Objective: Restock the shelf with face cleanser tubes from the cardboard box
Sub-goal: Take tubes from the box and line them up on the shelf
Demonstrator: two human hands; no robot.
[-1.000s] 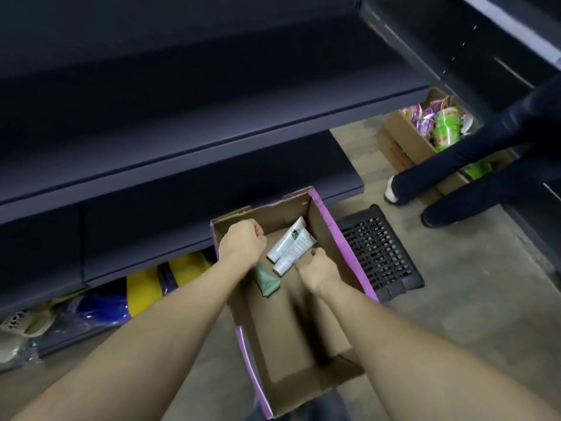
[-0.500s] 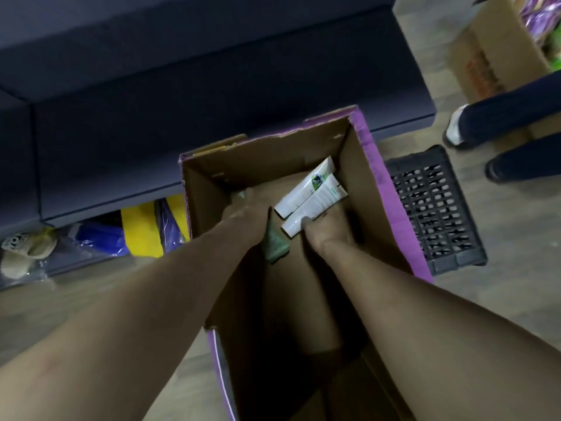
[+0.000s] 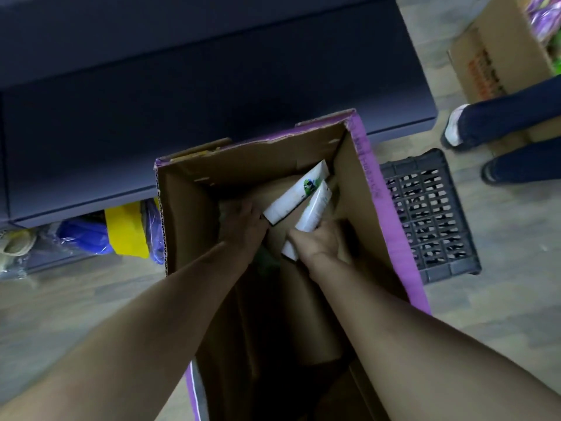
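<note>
Cardboard box (image 3: pixel 188 208), tubes (image 3: pixel 296 197) against fingers (image 3: pixel 258 215)

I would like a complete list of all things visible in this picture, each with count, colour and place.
cardboard box: one, brown with purple edges, on the floor, centre
face cleanser tubes: two visible, white with green print, inside the box
shelf: one, dark blue, behind the box
plastic crate: one, black, right of the box
second cardboard box: one, brown, top right
packaged goods: several, blue and yellow, under the shelf
another person's legs: two, dark trousers, right
left hand: in the box
right hand: grips one tube
</note>
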